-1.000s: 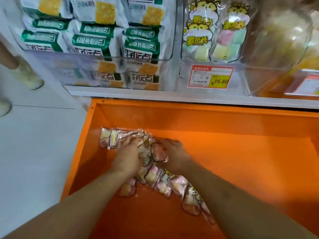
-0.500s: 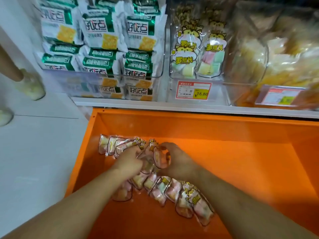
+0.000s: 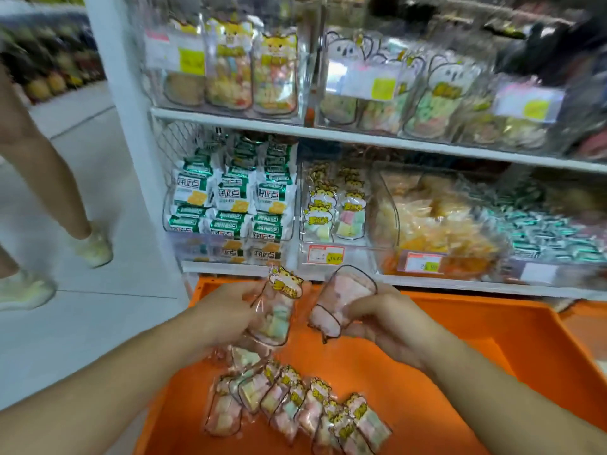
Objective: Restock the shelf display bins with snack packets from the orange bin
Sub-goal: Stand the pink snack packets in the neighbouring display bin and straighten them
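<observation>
Since 0.5 s ago both hands have risen off the floor of the orange bin [image 3: 476,326], each carrying a packet, and the view has tilted up so that 2 shelf levels now show instead of 1.

Left hand [image 3: 226,318]: fingers curled around a clear cat-print marshmallow packet [image 3: 276,311], held upright, yellow cat label at the top, pastel cubes visible inside. More packets seem to hang just below this hand; the grip there is blurred, cannot tell how many.

Right hand [image 3: 384,318]: fingers closed on a second packet [image 3: 341,302], pink contents, plain back side facing the camera, tilted slightly left. The 2 held packets are near each other but apart, both above the far left part of the bin.

Remaining packets [image 3: 295,408]: an overlapping row on the bin floor, near left, running from left to near right.

Lower shelf, directly far of the hands: clear display bin [image 3: 331,257] holding matching cat packets, with a red-bordered price tag [image 3: 325,254] on its front. Left of it, a bin of green-and-white cracker packs [image 3: 230,205]. Right of it, a bin of yellow-orange snacks [image 3: 437,221], blurred.

Upper shelf [image 3: 361,136]: more clear bins of bagged sweets, blurred.

Far left, on the white floor: another person's legs and pale shoes [image 3: 93,246].
</observation>
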`<state>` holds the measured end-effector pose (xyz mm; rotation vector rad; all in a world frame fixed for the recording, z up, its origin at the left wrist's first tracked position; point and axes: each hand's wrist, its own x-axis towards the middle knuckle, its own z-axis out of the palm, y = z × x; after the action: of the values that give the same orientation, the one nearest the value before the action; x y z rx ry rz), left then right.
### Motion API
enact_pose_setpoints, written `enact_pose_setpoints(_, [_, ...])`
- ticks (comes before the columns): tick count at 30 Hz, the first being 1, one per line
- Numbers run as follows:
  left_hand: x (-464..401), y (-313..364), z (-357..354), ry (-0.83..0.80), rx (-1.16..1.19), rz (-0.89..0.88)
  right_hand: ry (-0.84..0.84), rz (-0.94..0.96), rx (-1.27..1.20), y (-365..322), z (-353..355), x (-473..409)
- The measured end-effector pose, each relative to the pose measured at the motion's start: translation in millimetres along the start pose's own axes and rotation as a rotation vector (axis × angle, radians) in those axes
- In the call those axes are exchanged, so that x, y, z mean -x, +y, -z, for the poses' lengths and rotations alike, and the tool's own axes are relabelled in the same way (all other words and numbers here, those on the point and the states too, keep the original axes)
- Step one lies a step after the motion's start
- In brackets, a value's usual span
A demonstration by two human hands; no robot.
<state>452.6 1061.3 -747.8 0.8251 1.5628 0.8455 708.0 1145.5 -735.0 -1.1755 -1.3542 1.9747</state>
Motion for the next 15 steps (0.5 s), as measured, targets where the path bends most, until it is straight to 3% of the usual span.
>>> enact_pose_setpoints(6, [37, 21, 2, -0.063, 0.169, -0.019, 0.120, 0.246, 0.045, -29, -7, 39])
enact_pose_setpoints(11, [37, 30, -8, -0.136, 0.340, -0.012, 0.249, 0.628, 0.440, -49, -22, 48])
enact_pose_setpoints(15, [32, 39, -15, -0.173, 0.403, -0.032, 0.220, 0.870, 0.761, -50, -24, 41])
